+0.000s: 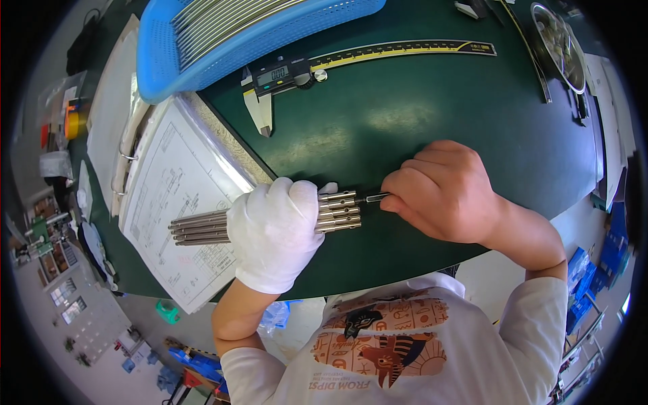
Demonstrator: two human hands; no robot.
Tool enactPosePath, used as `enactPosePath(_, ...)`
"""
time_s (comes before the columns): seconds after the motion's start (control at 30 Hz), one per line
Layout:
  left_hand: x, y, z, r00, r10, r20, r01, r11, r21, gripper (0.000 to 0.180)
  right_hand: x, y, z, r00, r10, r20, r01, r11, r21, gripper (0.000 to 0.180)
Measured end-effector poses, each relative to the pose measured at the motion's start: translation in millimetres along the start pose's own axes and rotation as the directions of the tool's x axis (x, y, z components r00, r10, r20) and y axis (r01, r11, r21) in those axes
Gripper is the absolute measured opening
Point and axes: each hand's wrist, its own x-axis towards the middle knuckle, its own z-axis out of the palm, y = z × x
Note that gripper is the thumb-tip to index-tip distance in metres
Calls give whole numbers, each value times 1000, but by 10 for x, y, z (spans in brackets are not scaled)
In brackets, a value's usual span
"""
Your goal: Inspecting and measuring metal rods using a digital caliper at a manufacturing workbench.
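Observation:
My left hand (273, 233), in a white glove, is wrapped round a bundle of several slim metal rods (199, 229). The rods' thicker ends (341, 214), with small holes in their sides, stick out toward my right hand. My bare right hand (442, 192) pinches a thin dark tool with a bright metal edge (376, 198). Its tip meets the end of one upper rod; whether it is inside the bore I cannot tell. Most of the tool is hidden in my fingers.
A digital caliper (277, 77) lies beyond my hands on the green table (432, 101). Behind it a blue basket (158, 71) holds more rods. An open ring binder with drawings (182, 155) lies at left. A metal bowl (579, 67) stands at far right.

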Motion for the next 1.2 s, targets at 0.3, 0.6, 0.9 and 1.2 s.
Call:
enactPosePath(0.3,0,4,0,1000,-11,5,11,1000,-10,31,-4,21,-47,996,-17,84,17,1000,-3,29)
enactPosePath(0.6,1,2,-15,1000,-12,19,13,1000,-24,33,-22,81,-77,999,18,-44,-12,992,129,27)
enactPosePath(0.9,-5,3,-12,1000,-15,16,15,1000,-25,34,-10,97,-105,998,-43,-54,46,998,48,26)
enactPosePath(1.2,-3,-4,-11,1000,-10,4,11,999,-38,33,-20,96,-129,1000,-4,-11,5,995,104,27)
